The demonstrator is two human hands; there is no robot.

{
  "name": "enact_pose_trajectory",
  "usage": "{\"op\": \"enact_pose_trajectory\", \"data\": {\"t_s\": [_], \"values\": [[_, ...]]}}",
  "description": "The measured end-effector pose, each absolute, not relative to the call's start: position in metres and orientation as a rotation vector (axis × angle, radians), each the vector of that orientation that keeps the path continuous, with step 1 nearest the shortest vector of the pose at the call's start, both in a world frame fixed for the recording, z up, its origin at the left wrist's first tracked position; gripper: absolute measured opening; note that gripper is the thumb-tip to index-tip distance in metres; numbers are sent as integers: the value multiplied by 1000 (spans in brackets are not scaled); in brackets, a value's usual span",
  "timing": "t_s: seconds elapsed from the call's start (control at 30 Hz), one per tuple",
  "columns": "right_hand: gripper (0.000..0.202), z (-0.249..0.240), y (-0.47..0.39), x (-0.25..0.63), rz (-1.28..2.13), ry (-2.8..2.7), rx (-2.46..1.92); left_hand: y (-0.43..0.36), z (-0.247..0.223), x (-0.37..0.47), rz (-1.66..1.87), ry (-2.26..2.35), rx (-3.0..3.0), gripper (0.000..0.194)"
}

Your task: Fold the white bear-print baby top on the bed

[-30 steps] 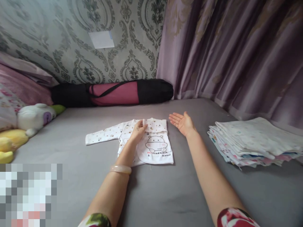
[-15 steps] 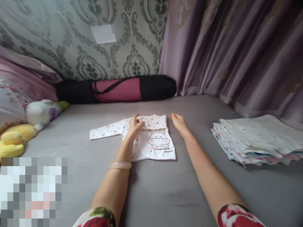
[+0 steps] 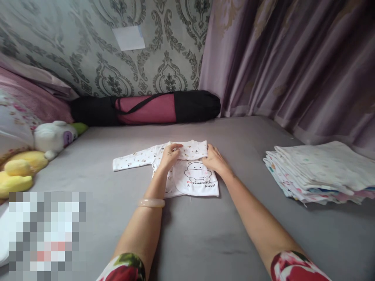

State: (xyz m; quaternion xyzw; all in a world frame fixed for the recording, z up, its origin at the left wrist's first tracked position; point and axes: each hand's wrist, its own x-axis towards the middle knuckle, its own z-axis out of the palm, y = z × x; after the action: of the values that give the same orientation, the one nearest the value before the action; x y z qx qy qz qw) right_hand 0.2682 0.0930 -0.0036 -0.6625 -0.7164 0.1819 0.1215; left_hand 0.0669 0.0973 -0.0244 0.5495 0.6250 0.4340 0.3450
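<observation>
A small white baby shirt (image 3: 202, 189) lies on the grey bed sheet, with a hippo drawing and lettering on its front. Its left sleeve (image 3: 131, 159) stretches out to the left, while the other sleeve (image 3: 191, 149) is folded across the chest. My left hand (image 3: 170, 156) is at the inner end of the folded sleeve, thumb and fingers closed on the cloth. At the shirt's right edge, my right hand (image 3: 216, 160) has its fingers and thumb around the fold of that sleeve. Some fingertips are hidden by cloth.
A stack of folded baby clothes (image 3: 319, 171) stands to the right. Soft toys (image 3: 20, 168) lie on the left, near a pixelated patch. A long black and pink bag (image 3: 146, 108) rests along the wall, and a purple curtain (image 3: 252, 58) hangs at the right.
My right hand has moved left from beside the shirt onto its right edge and taken the folded sleeve. My left hand stays at the sleeve, its fingers lowered closer to the cloth.
</observation>
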Motion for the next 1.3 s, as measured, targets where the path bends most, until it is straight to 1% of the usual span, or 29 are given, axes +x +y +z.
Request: {"op": "enact_pose_trajectory", "data": {"t_s": [0.07,0.13,0.23,0.37,0.47,0.6,0.63,0.7,0.8,0.87,1.03,1.3], "values": [[44,-3,88,262,410,-2024,-2034,97,-24,67,1103,1658,1425,40],[37,-3,85,257,336,-1985,-2086,97,-24,68,1076,1690,1447,40],[34,-6,83,254,285,-1986,-2105,97,-25,68,1036,1735,1501,40],[34,-8,81,253,233,-2054,-2091,97,-26,67,1017,1787,1599,39],[36,-7,86,262,298,-2110,-2059,97,-25,67,983,1807,1626,39],[40,-6,105,286,678,-2174,-1862,96,-22,69,951,1837,1646,39],[38,-6,109,290,705,-2149,-1836,96,-21,69,954,1843,1660,38],[32,-8,115,293,557,-2084,-1833,96,-20,70,964,1851,1685,36],[37,-14,113,285,221,-2114,-1774,98,-22,69,972,1828,1699,36],[41,-20,109,277,158,-2216,-1717,99,-24,68,975,1810,1709,36],[55,-34,104,272,221,-2369,-1800,100,-31,65,985,1805,1793,36],[58,-32,103,273,300,-2370,-1841,102,-46,63,975,1849,1978,36]]}}
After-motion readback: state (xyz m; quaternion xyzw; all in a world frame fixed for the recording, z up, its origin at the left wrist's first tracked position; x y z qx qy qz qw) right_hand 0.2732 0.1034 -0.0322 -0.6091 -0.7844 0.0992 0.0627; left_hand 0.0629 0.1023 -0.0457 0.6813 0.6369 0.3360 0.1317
